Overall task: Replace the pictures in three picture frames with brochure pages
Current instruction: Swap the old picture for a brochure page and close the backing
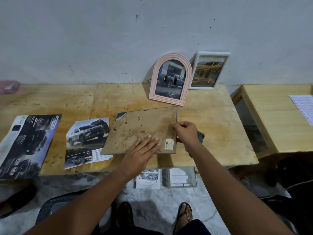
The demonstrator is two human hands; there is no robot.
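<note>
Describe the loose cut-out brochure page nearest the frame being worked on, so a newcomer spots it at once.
On the worn wooden table, find the face-down brown-backed picture frame at centre. Immediately left of it lies the cut-out brochure page, flat. Unlike the larger dark brochure further left, it is pale and shows a silver pickup truck.

Dim, flat indoor light; soft shadows under the worn wooden tabletop (211,126); wide-angle bowing and blur toward the edges.
</note>
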